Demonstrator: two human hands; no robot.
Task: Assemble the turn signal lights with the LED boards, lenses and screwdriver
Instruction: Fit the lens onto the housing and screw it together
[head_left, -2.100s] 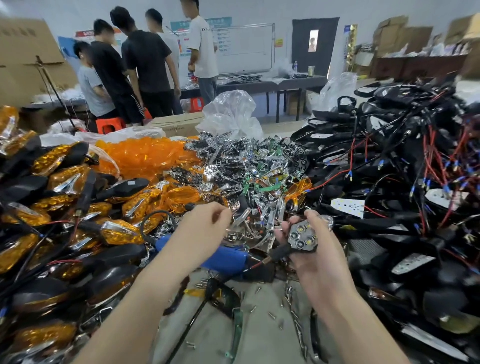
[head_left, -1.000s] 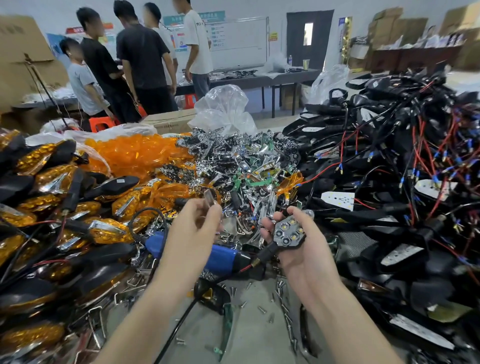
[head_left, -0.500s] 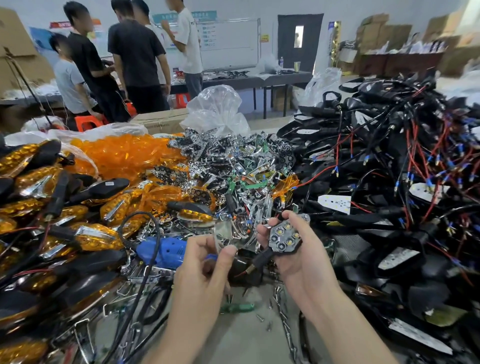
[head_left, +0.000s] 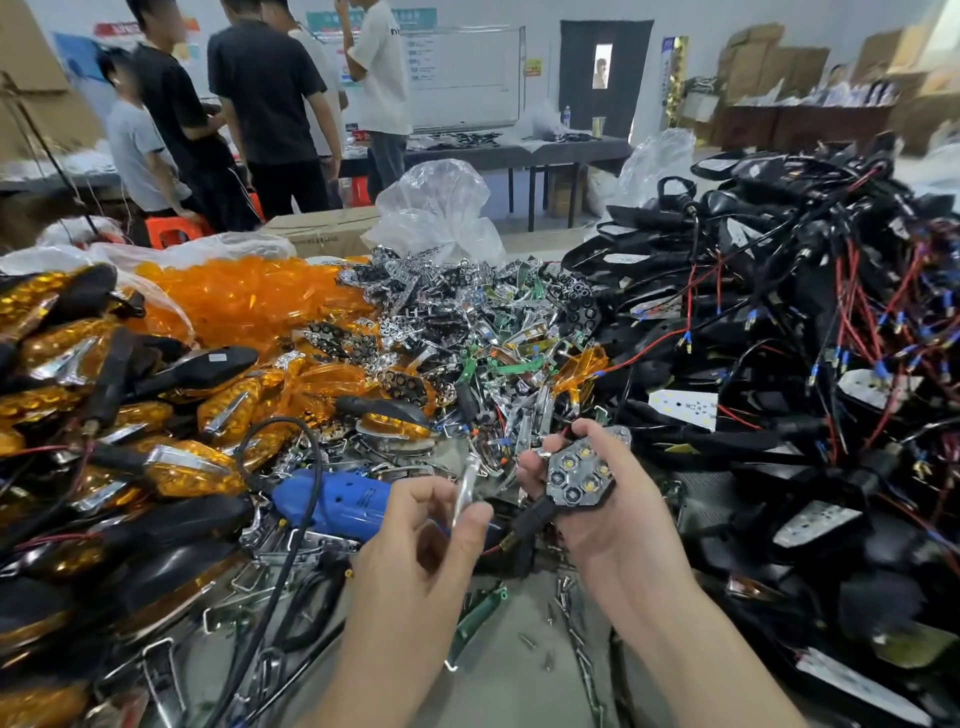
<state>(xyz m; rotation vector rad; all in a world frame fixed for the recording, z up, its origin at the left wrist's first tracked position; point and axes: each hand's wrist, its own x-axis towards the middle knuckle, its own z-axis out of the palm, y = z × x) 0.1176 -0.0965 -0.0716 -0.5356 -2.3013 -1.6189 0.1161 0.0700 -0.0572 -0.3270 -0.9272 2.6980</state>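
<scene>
My right hand grips a black turn signal housing with a chrome reflector and several LEDs facing up, its stalk pointing down-left. My left hand pinches a thin chrome trim strip between thumb and fingers, just left of the housing and not touching it. The blue electric screwdriver lies on the table behind my left hand, its black cord looping left. Loose orange lenses are heaped at the back left. Chrome reflectors and green parts pile up in the middle.
Finished amber-lensed signals crowd the left side. Black housings with LED boards and red and black wires rise in a heap on the right. Screws scatter on the grey table. Several people stand behind.
My left hand came back from the chrome pile toward me, now holding a chrome strip up beside the housing. My right hand kept the housing nearly still.
</scene>
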